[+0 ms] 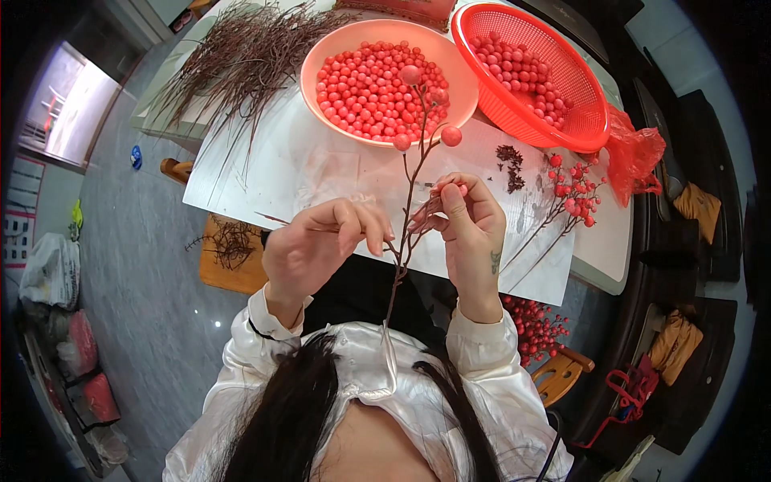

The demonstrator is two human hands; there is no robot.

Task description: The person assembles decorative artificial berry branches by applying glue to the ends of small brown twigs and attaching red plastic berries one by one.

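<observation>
A brown artificial branch (pixel 411 193) stands upright before my chest, with round red berries (pixel 451 136) on its upper twig tips. My left hand (pixel 321 239) is closed beside the stem, its fingers curled round a side twig whose thin end (pixel 273 218) pokes out to the left. Between the thumb and fingertips of my right hand (pixel 472 233) is a small red berry (pixel 461 189), by a right-hand twig of the same branch. The fingers partly hide the twig there. The branch's lower end reaches down to my white shirt.
Loose berries fill a pink bowl (pixel 309 88); more lie in a red colander (pixel 594 104) beside it. A heap of bare brown branches (pixel 241 60) lies far left. Finished berry sprigs (pixel 572 193) and dark scraps (pixel 511 167) rest on the white table sheet (pixel 265 173). Wooden stools (pixel 217 269) flank me.
</observation>
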